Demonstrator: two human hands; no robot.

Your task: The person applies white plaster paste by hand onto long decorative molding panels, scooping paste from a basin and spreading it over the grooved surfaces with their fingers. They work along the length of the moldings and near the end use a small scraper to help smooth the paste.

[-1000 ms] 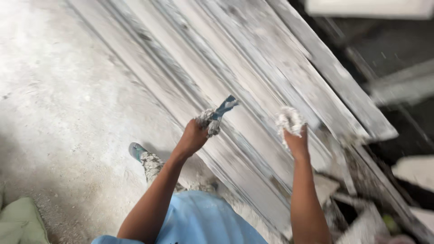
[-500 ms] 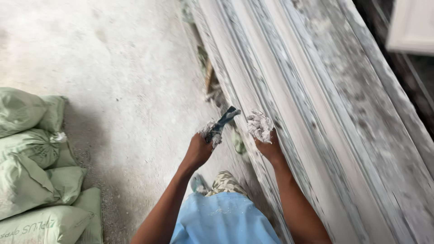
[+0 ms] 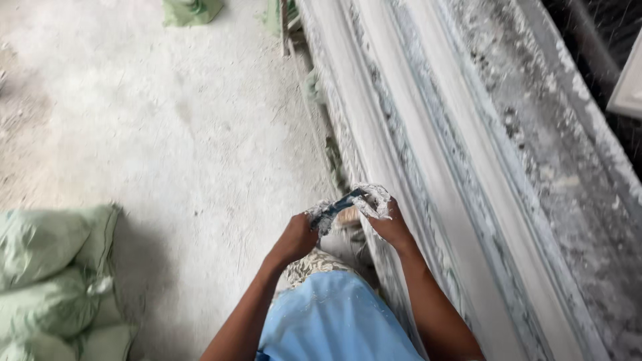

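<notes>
My left hand (image 3: pixel 294 237) grips a blue-handled scraper (image 3: pixel 334 207) caked in white plaster. My right hand (image 3: pixel 391 226) holds a wad of white fibre or cloth (image 3: pixel 374 199) pressed against the scraper's blade. Both hands meet just above the left edge of a long plaster-covered moulding bench (image 3: pixel 468 167) that runs from top centre to bottom right. My blue shirt (image 3: pixel 334 321) shows at the bottom of the view.
Green filled sacks (image 3: pixel 53 281) are piled at the lower left, and another green sack (image 3: pixel 190 10) lies at the top. Dusty concrete floor (image 3: pixel 167 134) spreads to the left. Wooden supports (image 3: pixel 294 40) run beneath the bench edge.
My hands have come together, so the wad now touches the scraper. The view has swung: the bench now runs along the right side, and the sacks appear at lower left.
</notes>
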